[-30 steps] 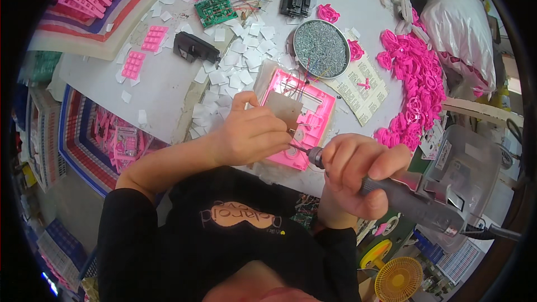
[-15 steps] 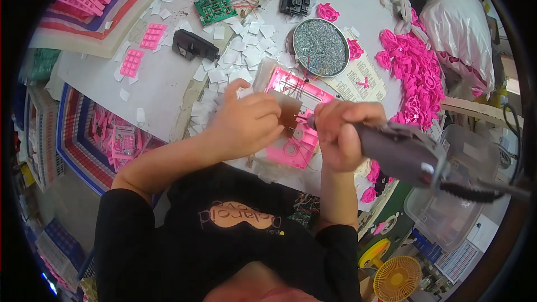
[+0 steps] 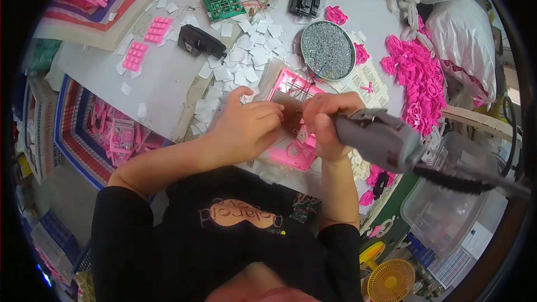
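Note:
My right hand point(image 3: 329, 122) is wrapped round a grey electric screwdriver point(image 3: 380, 141), its tip end at a pink plastic housing point(image 3: 291, 157). A brown board point(image 3: 291, 113) lies in the housing, with thin wires beside it. From the left, my left hand point(image 3: 246, 126) rests against the board and housing, its fingers bent and the index finger raised; its thumb is hidden. The screwdriver's tip is hard to make out behind my right fingers. Just beyond the housing stands a round dish point(image 3: 354, 50) full of small metal screws.
White paper squares point(image 3: 260, 50) lie scattered beyond my left hand, near a black plastic part point(image 3: 201, 42) and a green circuit board point(image 3: 222, 5). Pink rings point(image 3: 414, 78) are heaped at the right beside a white bag point(image 3: 464, 50). A dark cable point(image 3: 453, 180) trails from the screwdriver.
The screwdriver and my right hand have shifted slightly left and closer over the board. The table's contents appear a little further right in view. My left hand stays at the housing.

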Action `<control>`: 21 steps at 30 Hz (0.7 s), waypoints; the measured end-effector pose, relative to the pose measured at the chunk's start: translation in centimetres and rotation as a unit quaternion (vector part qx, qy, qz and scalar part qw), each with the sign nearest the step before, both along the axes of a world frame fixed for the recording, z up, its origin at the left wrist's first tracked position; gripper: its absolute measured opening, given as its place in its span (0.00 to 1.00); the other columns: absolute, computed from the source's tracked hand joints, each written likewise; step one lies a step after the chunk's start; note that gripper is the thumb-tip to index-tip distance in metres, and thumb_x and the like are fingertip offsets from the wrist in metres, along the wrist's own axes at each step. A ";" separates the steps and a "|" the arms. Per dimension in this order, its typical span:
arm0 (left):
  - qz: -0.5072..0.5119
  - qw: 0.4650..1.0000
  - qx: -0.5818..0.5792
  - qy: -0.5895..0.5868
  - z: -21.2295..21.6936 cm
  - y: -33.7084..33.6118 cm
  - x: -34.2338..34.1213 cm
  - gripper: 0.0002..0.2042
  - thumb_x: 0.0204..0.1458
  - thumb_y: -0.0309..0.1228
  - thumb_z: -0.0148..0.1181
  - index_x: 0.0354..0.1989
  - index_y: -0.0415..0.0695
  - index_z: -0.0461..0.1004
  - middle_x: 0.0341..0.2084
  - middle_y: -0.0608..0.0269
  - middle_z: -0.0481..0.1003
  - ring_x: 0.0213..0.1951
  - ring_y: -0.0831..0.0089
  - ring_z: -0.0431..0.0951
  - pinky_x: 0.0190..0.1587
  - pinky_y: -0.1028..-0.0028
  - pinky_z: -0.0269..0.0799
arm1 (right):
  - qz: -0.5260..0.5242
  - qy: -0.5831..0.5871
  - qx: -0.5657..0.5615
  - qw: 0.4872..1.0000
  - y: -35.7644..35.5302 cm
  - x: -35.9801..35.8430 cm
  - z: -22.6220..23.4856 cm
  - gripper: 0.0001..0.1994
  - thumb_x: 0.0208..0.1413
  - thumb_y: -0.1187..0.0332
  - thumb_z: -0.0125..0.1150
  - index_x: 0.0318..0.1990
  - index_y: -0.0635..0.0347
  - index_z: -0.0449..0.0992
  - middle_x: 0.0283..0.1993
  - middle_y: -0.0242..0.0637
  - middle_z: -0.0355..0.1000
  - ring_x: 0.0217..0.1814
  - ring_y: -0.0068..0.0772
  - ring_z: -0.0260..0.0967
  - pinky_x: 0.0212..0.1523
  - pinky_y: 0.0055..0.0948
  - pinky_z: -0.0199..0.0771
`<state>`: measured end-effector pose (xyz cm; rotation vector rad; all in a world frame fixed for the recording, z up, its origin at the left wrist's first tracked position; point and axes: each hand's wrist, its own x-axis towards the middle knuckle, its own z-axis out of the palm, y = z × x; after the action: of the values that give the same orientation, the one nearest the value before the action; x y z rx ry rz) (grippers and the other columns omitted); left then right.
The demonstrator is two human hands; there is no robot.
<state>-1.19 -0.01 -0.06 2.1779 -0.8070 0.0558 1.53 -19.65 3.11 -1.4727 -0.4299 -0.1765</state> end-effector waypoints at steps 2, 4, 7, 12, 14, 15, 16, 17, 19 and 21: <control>0.000 1.000 -0.002 0.002 -0.3 0.0 0.1 0.06 0.49 0.30 0.68 0.32 0.50 0.76 0.42 0.71 0.80 0.53 0.74 0.79 0.63 0.49 0.48 | 0.029 -0.004 0.036 0.999 -0.1 0.2 1.2 0.14 0.61 0.63 0.63 0.42 0.59 0.63 0.19 0.31 0.63 0.18 0.25 0.58 0.24 0.31 0.64; 0.014 1.000 -0.015 0.010 -0.6 0.1 0.1 0.06 0.49 0.29 0.69 0.33 0.51 0.77 0.42 0.71 0.81 0.52 0.74 0.80 0.66 0.47 0.45 | 0.094 -0.014 0.109 0.990 0.3 0.1 3.6 0.14 0.61 0.62 0.63 0.42 0.58 0.64 0.19 0.30 0.63 0.18 0.26 0.59 0.25 0.32 0.65; 0.023 0.998 -0.051 0.026 -0.2 0.0 0.4 0.06 0.49 0.28 0.69 0.34 0.51 0.78 0.40 0.71 0.82 0.50 0.74 0.81 0.68 0.47 0.42 | 0.142 -0.005 0.164 0.976 0.4 -0.9 5.2 0.15 0.59 0.61 0.66 0.42 0.58 0.66 0.21 0.30 0.65 0.21 0.28 0.64 0.31 0.35 0.70; 0.015 0.996 -0.066 0.050 0.0 0.1 0.4 0.07 0.48 0.28 0.71 0.34 0.52 0.79 0.37 0.72 0.82 0.47 0.73 0.82 0.69 0.49 0.42 | 0.130 0.016 0.156 0.979 0.7 -1.7 4.5 0.15 0.58 0.61 0.68 0.42 0.58 0.67 0.22 0.30 0.66 0.23 0.30 0.67 0.35 0.37 0.73; 0.002 0.999 -0.044 0.029 0.4 0.3 0.7 0.07 0.48 0.29 0.71 0.34 0.51 0.79 0.35 0.72 0.81 0.45 0.71 0.82 0.68 0.48 0.45 | 0.139 0.022 0.167 0.976 0.6 -1.8 4.4 0.15 0.58 0.62 0.67 0.42 0.58 0.67 0.22 0.31 0.66 0.23 0.29 0.67 0.34 0.37 0.72; -0.006 0.999 -0.033 0.018 0.8 0.4 0.8 0.07 0.48 0.29 0.71 0.35 0.51 0.79 0.35 0.72 0.81 0.44 0.71 0.82 0.67 0.48 0.47 | 0.143 0.025 0.172 0.974 0.5 -1.8 4.3 0.15 0.58 0.63 0.67 0.42 0.58 0.67 0.22 0.31 0.67 0.23 0.29 0.67 0.34 0.37 0.72; -0.026 0.999 -0.041 0.018 1.1 0.4 1.5 0.06 0.49 0.30 0.70 0.35 0.51 0.79 0.34 0.71 0.81 0.43 0.70 0.82 0.66 0.48 0.49 | 0.140 0.015 0.178 0.974 0.4 -1.5 4.2 0.15 0.58 0.63 0.67 0.42 0.58 0.67 0.22 0.31 0.67 0.23 0.29 0.66 0.32 0.36 0.71; -0.048 0.997 -0.050 0.018 1.6 0.1 2.9 0.06 0.50 0.31 0.69 0.34 0.50 0.79 0.34 0.70 0.81 0.42 0.68 0.82 0.65 0.47 0.51 | 0.134 0.004 0.182 0.974 0.1 -1.2 4.1 0.15 0.58 0.64 0.67 0.42 0.59 0.67 0.22 0.32 0.67 0.23 0.29 0.66 0.31 0.35 0.70; -0.090 0.990 -0.076 0.075 2.5 0.0 7.1 0.06 0.51 0.35 0.67 0.34 0.50 0.79 0.34 0.67 0.80 0.42 0.66 0.81 0.61 0.46 0.56 | 0.123 -0.003 0.204 0.971 0.2 -0.7 3.9 0.14 0.58 0.66 0.65 0.42 0.60 0.66 0.22 0.33 0.66 0.21 0.28 0.63 0.25 0.31 0.65; -0.052 0.996 -0.039 0.063 2.4 -0.8 13.2 0.07 0.52 0.37 0.65 0.35 0.50 0.80 0.34 0.62 0.79 0.43 0.64 0.79 0.57 0.46 0.60 | 0.122 0.005 0.214 0.969 1.1 0.0 3.8 0.14 0.59 0.67 0.64 0.43 0.61 0.65 0.22 0.33 0.65 0.20 0.27 0.61 0.24 0.29 0.63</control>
<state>12.04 -0.77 2.32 2.0420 -0.8308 -0.0993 1.50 -18.57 6.92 -0.9876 -0.5253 -0.0594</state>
